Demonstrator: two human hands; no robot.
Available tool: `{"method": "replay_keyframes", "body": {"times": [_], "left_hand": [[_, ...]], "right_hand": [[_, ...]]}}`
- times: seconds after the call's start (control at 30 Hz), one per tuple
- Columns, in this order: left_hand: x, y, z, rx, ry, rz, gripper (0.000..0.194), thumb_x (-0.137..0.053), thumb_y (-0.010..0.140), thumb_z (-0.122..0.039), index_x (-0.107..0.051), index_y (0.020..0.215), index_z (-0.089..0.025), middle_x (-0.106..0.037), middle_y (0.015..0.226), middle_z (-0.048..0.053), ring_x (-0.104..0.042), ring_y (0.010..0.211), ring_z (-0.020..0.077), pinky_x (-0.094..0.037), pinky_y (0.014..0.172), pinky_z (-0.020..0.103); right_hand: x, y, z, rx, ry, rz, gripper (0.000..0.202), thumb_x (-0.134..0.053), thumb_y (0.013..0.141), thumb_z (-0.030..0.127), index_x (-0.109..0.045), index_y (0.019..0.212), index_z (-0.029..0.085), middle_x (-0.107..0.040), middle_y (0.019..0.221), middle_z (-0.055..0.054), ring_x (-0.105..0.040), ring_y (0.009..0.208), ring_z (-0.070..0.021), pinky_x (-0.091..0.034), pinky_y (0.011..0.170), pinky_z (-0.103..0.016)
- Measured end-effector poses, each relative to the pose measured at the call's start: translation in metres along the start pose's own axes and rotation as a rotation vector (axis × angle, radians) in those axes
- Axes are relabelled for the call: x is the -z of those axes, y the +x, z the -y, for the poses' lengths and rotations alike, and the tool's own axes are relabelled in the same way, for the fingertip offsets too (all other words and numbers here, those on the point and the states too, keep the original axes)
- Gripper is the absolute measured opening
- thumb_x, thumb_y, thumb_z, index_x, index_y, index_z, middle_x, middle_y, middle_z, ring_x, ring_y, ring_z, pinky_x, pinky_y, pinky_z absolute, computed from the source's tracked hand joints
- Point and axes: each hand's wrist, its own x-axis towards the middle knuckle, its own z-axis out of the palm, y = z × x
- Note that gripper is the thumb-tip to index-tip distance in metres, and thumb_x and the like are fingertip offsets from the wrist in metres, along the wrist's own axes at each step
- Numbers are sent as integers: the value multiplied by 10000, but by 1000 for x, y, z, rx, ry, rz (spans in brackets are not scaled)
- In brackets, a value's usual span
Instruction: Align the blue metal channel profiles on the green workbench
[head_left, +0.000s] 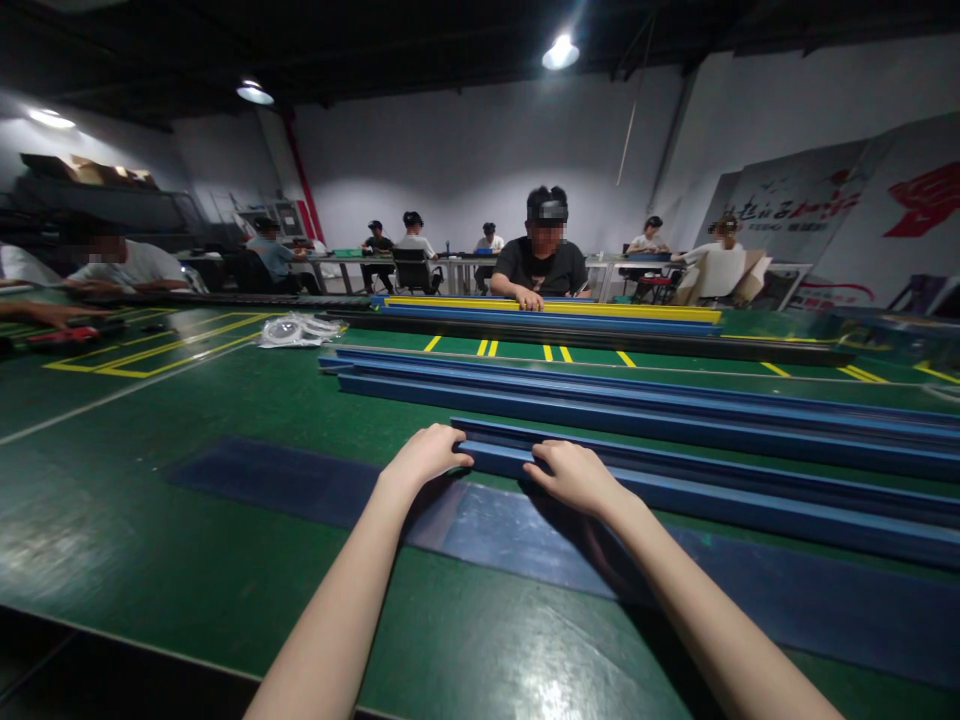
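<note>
A long blue channel rail (pixel 675 488) lies on the green table in front of me, running off to the right. At its left end my left hand (pixel 433 452) is closed, thumb on the near side and fingers over the end. My right hand (pixel 574 475) grips the same rail a short way to the right, thumb and fingers pinching its near wall. The fingertips behind the rail are partly hidden. Nearer to me, under my forearms, a flat dark-blue translucent strip (pixel 517 530) lies along the table.
Beyond lie more blue rails (pixel 600 405). Clear plastic bags with round parts (pixel 300 330) sit at the back left. Across the table, a co-worker (pixel 544 260) rests a hand on a yellow rail (pixel 622 310). Another person reaches over a red tool (pixel 64 335) at the far left.
</note>
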Motion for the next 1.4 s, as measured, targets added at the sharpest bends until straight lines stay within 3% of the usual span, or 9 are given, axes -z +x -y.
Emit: {"method": "replay_keyframes", "body": {"times": [0.4,1.4], "left_hand": [[-2,1,5,22,15,4,169,-562,717,-369,-629,729,-214,-660,745,32,-604,701,181,-382,571,228],[-7,4,14,81,3,31,153,-589,687,-334,-623,759,-204,-672,820,42,-612,767,178,-389,577,214]], "right_hand": [[-4,13,13,27,18,-31,326,-337,867,368,-604,870,182,-636,912,-65,-586,846,-185,-360,633,-243],[-8,36,38,96,42,-48,297,-378,848,363,-616,901,193,-645,927,-69,-595,847,-183,-385,638,-235]]}}
